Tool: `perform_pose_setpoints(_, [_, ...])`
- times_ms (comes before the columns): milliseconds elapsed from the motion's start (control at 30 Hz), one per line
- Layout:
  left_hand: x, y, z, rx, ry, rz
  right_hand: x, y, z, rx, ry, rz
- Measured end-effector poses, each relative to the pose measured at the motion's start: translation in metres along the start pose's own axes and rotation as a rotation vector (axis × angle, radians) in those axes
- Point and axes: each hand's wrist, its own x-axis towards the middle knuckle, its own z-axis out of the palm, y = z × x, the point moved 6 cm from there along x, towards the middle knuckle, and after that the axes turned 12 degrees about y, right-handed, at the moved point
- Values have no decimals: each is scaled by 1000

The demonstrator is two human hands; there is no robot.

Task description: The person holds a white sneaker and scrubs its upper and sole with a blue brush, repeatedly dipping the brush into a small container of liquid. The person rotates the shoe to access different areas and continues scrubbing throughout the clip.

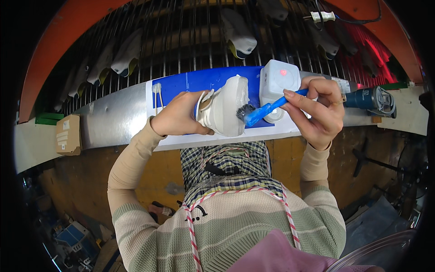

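My left hand (180,113) is closed around the collar of a white shoe (226,109), which it holds on its side above a blue and white sheet (179,84). My right hand (319,111) pinches a blue-handled brush (267,110). The brush's dark bristles are against or very close to the edge of the shoe's sole; exact contact is hard to tell. Just behind the brush stands a white plastic container (274,75) with a reddish mark on top. Part of a small round white dish (275,116) shows below the brush.
Two thin wooden sticks with pale tips (157,94) lie left of the shoe. A metal roller conveyor (181,43) beyond the bench carries several shoes. A dark teal tumbler (369,99) stands on the right. At the far left is a cardboard box (68,135); a white plug (322,17) hangs upper right.
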Motion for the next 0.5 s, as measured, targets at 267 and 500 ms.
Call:
perform_pose_setpoints(267, [-5, -24, 0, -62, -87, -152, -26, 14, -2, 34, -77, 314])
perform_pose_setpoints(500, [-20, -51, 11, 21, 369, 118, -110, 53, -27, -569, -253, 636])
